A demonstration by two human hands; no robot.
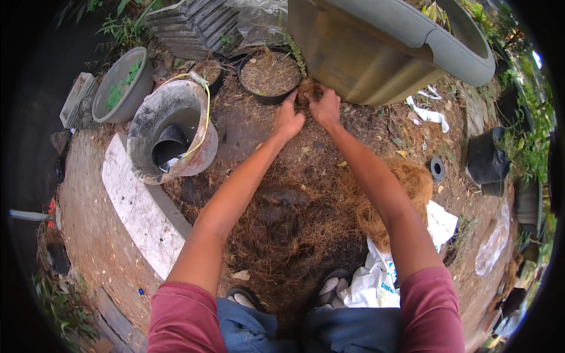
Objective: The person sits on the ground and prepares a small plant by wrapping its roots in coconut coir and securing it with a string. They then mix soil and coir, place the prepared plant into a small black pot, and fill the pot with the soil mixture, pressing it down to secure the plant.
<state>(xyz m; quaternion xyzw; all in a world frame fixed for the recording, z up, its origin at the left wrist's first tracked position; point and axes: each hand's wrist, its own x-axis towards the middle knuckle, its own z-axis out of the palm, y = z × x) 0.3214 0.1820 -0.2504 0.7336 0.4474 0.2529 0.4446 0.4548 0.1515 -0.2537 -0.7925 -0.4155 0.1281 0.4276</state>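
Note:
Both arms reach forward to a narrow gap between a round black plant pot (260, 96) and a large grey-brown planter (375, 66). In that gap lies a small clump of brown fibre (306, 88). My left hand (289, 118) is at the pot's near right side, its fingers pointing towards the rim and the clump; whether it grips anything is unclear. From the right, my right hand (325, 106) has its thumb and fingers around the clump's edge. Dry chopped mulch (270, 73) fills the pot. A heap of loose brown fibre (410, 181) lies beside my right forearm.
A cement-stained bucket (207, 154) with a yellow handle stands at left, beside a pale concrete slab (137, 212). Behind it sits a grey basin (99, 106) with green leaves. A white printed sack (373, 282) lies by my right foot. Corrugated sheeting (190, 28) leans at the back.

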